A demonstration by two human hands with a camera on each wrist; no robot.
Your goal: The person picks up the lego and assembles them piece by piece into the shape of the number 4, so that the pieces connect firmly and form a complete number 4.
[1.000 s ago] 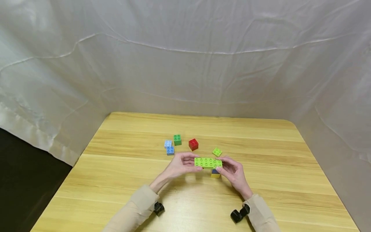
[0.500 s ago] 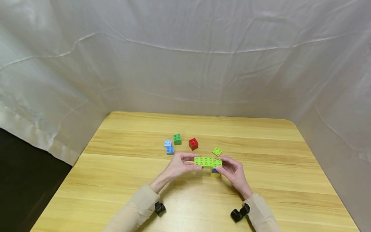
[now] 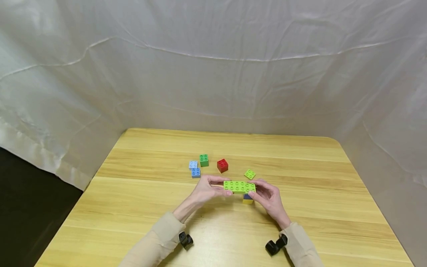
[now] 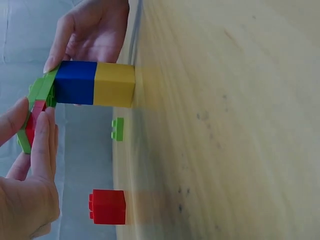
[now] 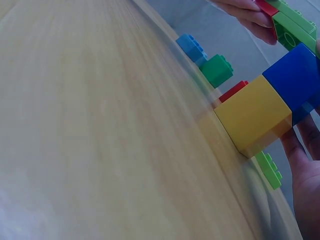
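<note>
A lime green row of studded building bricks [image 3: 237, 186] spans the gap between both hands. Its left end is pinched by my left hand [image 3: 206, 190], thumb in front and fingers behind. My right hand [image 3: 269, 198] holds the right end the same way. Beneath that right end stands a blue brick [image 4: 75, 82] on top of a yellow brick [image 4: 115, 85], which rests on the table. In the left wrist view a thin red piece [image 4: 36, 120] shows under the row's left part, between the left fingers. The row's left part overhangs the stack.
Behind the hands on the wooden table [image 3: 300, 178] lie a small lime green plate [image 3: 250, 174], a red brick [image 3: 222, 165] and a green brick [image 3: 204, 160]. A light blue brick [image 3: 193, 165] and a blue one [image 3: 195, 173] sit together further left. Pale curtains [image 3: 213, 92] surround the table.
The left cuff and its wrist camera have shifted slightly to the right. Both hands and the lime green row stay almost still.
</note>
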